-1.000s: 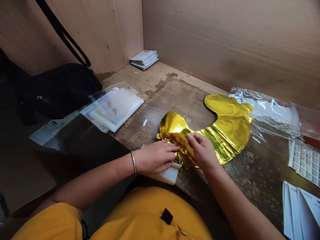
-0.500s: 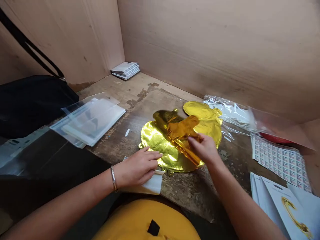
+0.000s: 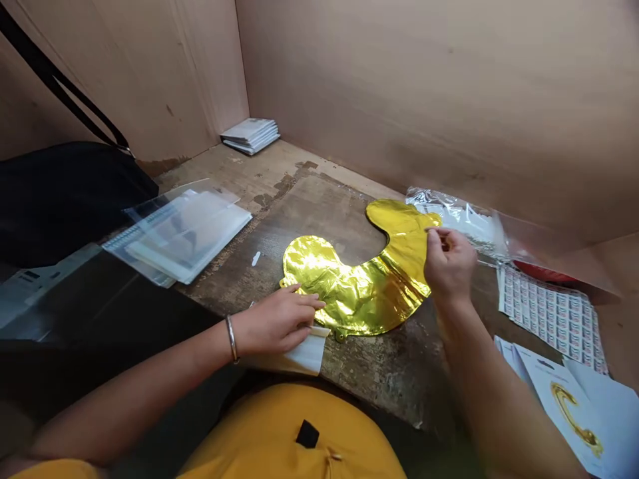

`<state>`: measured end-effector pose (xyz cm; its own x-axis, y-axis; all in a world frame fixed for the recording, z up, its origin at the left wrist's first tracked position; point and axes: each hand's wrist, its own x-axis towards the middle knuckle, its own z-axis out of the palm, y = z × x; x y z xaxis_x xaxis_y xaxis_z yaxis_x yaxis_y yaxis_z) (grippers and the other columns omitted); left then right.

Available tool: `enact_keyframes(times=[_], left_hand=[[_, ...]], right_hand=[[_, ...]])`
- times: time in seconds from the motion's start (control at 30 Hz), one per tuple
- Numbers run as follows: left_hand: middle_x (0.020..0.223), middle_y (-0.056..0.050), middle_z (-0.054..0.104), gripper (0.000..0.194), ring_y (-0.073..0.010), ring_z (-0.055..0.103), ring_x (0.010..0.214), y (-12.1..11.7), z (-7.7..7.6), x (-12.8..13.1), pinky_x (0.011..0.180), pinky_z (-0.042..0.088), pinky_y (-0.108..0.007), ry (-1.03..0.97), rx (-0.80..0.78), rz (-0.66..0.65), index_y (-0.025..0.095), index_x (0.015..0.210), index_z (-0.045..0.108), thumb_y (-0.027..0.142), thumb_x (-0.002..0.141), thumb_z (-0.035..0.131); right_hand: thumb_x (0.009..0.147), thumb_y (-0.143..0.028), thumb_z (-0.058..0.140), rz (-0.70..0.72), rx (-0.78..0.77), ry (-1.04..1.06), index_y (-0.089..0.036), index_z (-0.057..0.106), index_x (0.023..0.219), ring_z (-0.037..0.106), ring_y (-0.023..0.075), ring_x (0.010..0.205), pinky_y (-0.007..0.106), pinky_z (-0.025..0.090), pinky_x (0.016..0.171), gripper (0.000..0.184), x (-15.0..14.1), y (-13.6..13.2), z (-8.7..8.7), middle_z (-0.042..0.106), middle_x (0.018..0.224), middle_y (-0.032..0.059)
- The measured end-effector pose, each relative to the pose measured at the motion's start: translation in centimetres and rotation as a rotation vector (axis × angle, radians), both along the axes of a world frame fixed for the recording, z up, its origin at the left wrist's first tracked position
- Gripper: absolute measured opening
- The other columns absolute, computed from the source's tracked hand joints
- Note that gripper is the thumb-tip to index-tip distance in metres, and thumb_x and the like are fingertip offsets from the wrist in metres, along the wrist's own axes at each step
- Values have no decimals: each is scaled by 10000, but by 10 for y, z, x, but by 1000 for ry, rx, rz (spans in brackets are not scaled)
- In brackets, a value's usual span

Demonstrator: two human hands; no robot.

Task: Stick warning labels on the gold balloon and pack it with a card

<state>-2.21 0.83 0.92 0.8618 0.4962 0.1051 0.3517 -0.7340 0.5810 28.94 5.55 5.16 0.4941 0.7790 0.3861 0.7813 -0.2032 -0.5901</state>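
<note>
Seen from the head camera, a person in a yellow shirt (image 3: pixel 294 432) works at a worn wooden table (image 3: pixel 319 206), where a curved gold foil shape (image 3: pixel 344 299) lies spread near the front edge. The left hand (image 3: pixel 279 322) rests palm down with fingers extended, fingertips on the foil's lower left border and the palm above a white sheet (image 3: pixel 307 359); it clasps nothing visible. The right hand (image 3: pixel 452 266) is curled, thumb and fingers drawn together at the foil's right side; whether they pinch its border is, in fairness, impossible to tell from this angle.

A hard pull on the right, with the left fingertips pressing down, could crease or tear the thin foil. A sideways sweep of the right hand could drag the clear packet (image 3: pixel 459 223) just beyond, while a shift of the left palm could nudge the white sheet off the table edge.

Half a second earlier, a flap of foil stands raised and folded over the middle, amber in the light; now the shape lies opened out, its wrinkled surface showing. The right hand has moved from the middle to the far right, while the left keeps nearly the same place.
</note>
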Motion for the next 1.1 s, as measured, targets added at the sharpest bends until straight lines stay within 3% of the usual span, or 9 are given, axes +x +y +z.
enact_keyframes(times=[0.07, 0.17, 0.27, 0.43, 0.6, 0.67, 0.83, 0.93, 1.1], left_hand=[[1142, -91, 673, 120, -224, 623, 1033, -1, 10, -1, 953, 411, -392, -5, -35, 6, 158, 827, 602, 170, 878, 494], [938, -59, 691, 124, -192, 620, 877, -5, 28, -3, 810, 431, -318, -25, -100, 76, 154, 832, 619, 203, 878, 514], [803, -31, 677, 152, -154, 603, 749, -14, 37, -3, 697, 419, -263, -45, -232, 151, 148, 845, 649, 237, 877, 529], [812, -22, 702, 160, -145, 611, 741, -24, 33, -10, 664, 411, -242, -76, -396, 272, 158, 897, 697, 268, 843, 594], [831, -26, 692, 188, -131, 595, 719, -29, 21, -18, 626, 431, -217, -166, -893, 381, 137, 872, 682, 293, 767, 670], [794, -21, 674, 210, -113, 568, 672, -32, 16, -16, 604, 426, -208, -207, -1036, 419, 129, 840, 673, 317, 749, 685], [764, -8, 650, 215, -100, 541, 647, -39, 9, -10, 591, 412, -203, -267, -1111, 469, 132, 841, 677, 324, 745, 689], [791, -20, 664, 213, -117, 564, 693, -38, 9, -9, 633, 430, -219, -270, -1077, 436, 127, 860, 692, 315, 762, 669], [835, -31, 692, 211, -136, 595, 741, -38, 8, -11, 664, 448, -229, -274, -1044, 389, 129, 902, 704, 288, 774, 653]], right_hand=[[871, -372, 557, 463, -87, 115, -198, 688, 982, 653, 197, 896, 343, 497, 822, 245, -38, -49, 1, 715, 962, 57], [808, -374, 659, 750, -238, 185, -234, 665, 1062, 650, 181, 859, 297, 509, 754, 290, -86, -111, -1, 713, 979, 36], [835, -352, 632, 765, -330, 344, -216, 674, 968, 636, 156, 776, 258, 499, 708, 195, -110, -135, -8, 706, 868, 19], [858, -380, 598, 695, -477, 597, -190, 676, 809, 590, 147, 680, 236, 461, 616, 211, -110, -134, -22, 682, 745, 19], [851, -429, 597, 681, -575, 789, -165, 666, 823, 582, 153, 641, 256, 468, 584, 274, -103, -139, -28, 677, 742, 39], [865, -405, 579, 684, -522, 624, -171, 665, 846, 599, 164, 662, 272, 482, 604, 251, -102, -140, -28, 679, 763, 42], [832, -247, 627, 688, -31, -115, -204, 645, 1013, 591, 228, 939, 381, 472, 866, 187, -107, -136, -21, 667, 987, 73], [826, -191, 635, 812, 5, -245, -208, 645, 1015, 569, 218, 910, 389, 471, 861, 190, -116, -132, -17, 649, 967, 72], [838, -172, 620, 835, -12, -261, -219, 668, 947, 548, 195, 840, 364, 482, 798, 128, -125, -128, -17, 641, 874, 50]])
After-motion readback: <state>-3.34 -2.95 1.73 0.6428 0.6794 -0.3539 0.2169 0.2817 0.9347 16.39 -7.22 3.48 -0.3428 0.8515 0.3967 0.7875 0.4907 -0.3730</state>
